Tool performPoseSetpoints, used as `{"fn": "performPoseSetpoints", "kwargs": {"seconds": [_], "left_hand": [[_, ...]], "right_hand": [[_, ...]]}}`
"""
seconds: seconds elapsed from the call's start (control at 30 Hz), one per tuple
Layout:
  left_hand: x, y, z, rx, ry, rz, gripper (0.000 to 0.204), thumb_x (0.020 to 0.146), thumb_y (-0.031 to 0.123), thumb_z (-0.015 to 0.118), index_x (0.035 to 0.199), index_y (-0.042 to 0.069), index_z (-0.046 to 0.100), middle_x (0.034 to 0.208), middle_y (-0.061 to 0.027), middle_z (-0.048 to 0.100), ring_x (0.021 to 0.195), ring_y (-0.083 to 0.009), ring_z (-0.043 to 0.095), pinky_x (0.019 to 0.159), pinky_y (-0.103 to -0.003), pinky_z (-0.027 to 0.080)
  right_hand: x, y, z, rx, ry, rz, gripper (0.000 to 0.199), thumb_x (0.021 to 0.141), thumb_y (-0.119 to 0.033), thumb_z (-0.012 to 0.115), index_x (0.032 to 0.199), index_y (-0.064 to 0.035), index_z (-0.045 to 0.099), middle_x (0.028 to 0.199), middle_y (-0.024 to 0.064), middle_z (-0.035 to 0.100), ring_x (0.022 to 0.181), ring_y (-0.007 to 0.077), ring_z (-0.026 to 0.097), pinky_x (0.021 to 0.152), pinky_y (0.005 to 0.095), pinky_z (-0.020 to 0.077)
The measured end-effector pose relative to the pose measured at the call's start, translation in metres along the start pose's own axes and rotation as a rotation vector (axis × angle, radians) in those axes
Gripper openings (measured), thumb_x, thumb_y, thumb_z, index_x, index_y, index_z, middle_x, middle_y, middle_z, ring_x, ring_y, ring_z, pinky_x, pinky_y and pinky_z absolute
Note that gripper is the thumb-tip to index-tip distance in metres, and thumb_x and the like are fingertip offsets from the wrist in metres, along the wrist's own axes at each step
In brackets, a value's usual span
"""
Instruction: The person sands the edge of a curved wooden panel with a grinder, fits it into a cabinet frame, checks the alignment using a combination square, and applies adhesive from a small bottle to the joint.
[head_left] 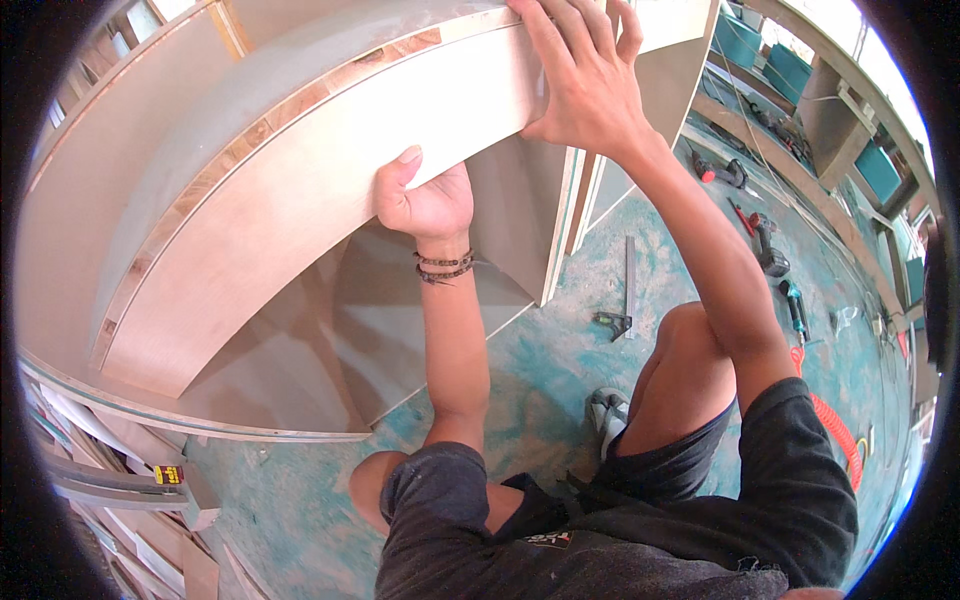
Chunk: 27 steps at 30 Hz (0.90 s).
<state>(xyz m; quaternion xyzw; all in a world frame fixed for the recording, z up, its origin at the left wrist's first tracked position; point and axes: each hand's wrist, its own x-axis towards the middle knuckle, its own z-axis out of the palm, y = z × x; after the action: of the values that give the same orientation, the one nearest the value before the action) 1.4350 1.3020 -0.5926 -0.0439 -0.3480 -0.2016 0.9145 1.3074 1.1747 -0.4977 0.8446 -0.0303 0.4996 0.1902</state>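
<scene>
The plywood panel (330, 190) stands on edge inside the cabinet (120, 150), across its front. Your left hand (425, 195) grips its lower edge, thumb on the face. Your right hand (585, 75) presses spread fingers on its top corner. A square (625, 295) lies on the floor (540, 360) nearby.

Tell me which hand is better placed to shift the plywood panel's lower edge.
Left, probably. The left hand already grips the lower edge of the plywood panel, thumb on its face. The right hand lies flat at the panel's upper end, only steadying it.
</scene>
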Motion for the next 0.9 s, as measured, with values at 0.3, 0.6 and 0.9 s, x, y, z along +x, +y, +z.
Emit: {"fn": "performPoseSetpoints", "kwargs": {"seconds": [0.3, 0.6, 0.9], "left_hand": [[-0.004, 0.001, 0.004, 0.106, 0.082, -0.009, 0.048, 0.08, 0.009, 0.052, 0.126, -0.005, 0.057, 0.121, -0.0099, 0.064, 0.116, -0.0222, 0.061, 0.101, -0.039, 0.049], [-0.055, -0.035, 0.037, 0.682, 0.539, 0.08, 0.042, 0.093, 0.029, 0.058, 0.126, 0.003, 0.052, 0.123, -0.011, 0.055, 0.11, -0.0273, 0.054, 0.104, -0.046, 0.042], [-0.047, 0.021, 0.099, 2.571, -0.707, 0.797, 0.074, 0.072, 0.031, 0.082, 0.141, 0.022, 0.056, 0.148, -0.0131, 0.046, 0.138, -0.0368, 0.041, 0.116, -0.058, 0.03]], "right_hand": [[0.005, 0.003, -0.007, 0.034, 0.065, -0.059, 0.108, 0.044, -0.031, 0.089, 0.139, -0.0005, 0.046, 0.137, 0.0174, 0.05, 0.138, 0.0355, 0.041, 0.118, 0.0616, 0.0201], [-0.01, 0.017, 0.011, 0.035, 0.029, -0.052, 0.114, 0.051, -0.042, 0.09, 0.151, -0.0146, 0.042, 0.142, 0.0107, 0.05, 0.141, 0.0273, 0.04, 0.117, 0.0588, 0.0205], [-0.011, 0.036, 0.013, 0.146, 0.091, -0.131, 0.124, 0.047, -0.043, 0.091, 0.156, -0.0169, 0.038, 0.146, 0.0082, 0.049, 0.143, 0.023, 0.039, 0.12, 0.0565, 0.0157]]}}
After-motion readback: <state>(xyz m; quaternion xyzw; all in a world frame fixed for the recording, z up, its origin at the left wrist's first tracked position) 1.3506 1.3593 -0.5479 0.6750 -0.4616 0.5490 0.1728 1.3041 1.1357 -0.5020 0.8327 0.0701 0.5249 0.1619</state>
